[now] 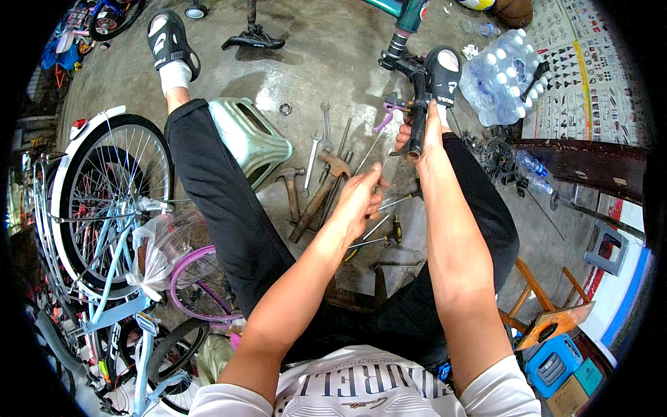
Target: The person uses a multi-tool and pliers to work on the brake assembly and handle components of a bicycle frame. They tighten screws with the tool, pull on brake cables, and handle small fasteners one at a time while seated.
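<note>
My right hand is closed around a dark handlebar, near its open tube end. The bar joins a black stem and a teal bicycle frame at the top. A purple brake lever sits just left of the bar. Lower and to the left, my left hand has its fingers curled together in a pinch. Thin wire-like lines run between the two hands, but what the left fingers hold is too small to make out. Under the hands lie a hammer and wrenches.
Screwdrivers and other tools lie between my legs. A pale green stool stands by my left leg. Bicycles crowd the left side. Packed water bottles sit beyond my right foot. A wooden stool and a blue case are at right.
</note>
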Demonstrator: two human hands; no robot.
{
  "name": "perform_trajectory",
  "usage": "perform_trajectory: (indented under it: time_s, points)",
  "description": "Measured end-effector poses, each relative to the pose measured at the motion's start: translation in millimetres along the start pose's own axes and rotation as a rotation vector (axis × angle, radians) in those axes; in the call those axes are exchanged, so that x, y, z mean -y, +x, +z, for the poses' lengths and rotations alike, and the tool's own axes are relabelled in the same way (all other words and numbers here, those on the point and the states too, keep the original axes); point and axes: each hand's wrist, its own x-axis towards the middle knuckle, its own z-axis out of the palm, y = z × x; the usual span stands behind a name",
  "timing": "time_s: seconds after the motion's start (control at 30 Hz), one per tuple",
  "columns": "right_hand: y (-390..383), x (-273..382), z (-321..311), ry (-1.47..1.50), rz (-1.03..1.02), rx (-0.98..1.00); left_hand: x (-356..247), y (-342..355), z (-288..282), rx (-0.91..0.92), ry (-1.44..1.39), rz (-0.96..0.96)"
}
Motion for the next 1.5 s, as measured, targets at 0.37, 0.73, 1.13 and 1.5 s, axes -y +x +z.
perform_trajectory:
  time_s: [0.37, 0.73, 1.13, 1.5]
  points:
    - [13.5, 16.1, -6.3, -0.625, -0.197, -0.677, -16.8, -0.9, 20.4, -0.02, 0.254, 0.368]
    - [-68.3, 33.7, 33.2, -1.414, -0.537, -0.848, -24.5, 22.3, 40.4, 0.188, 0.003, 0.286]
    - [-89.3, 35.1, 8.2, -0.838, -0.854, -0.542, -35.8, 26.7, 42.0, 0.265, -0.355, -0.036]
    - [-185.8, 73.6, -29.1, 0.056, -1.038, -0.394, -41.0, 45.9, 35.2, 0.363, -0.325, -0.14]
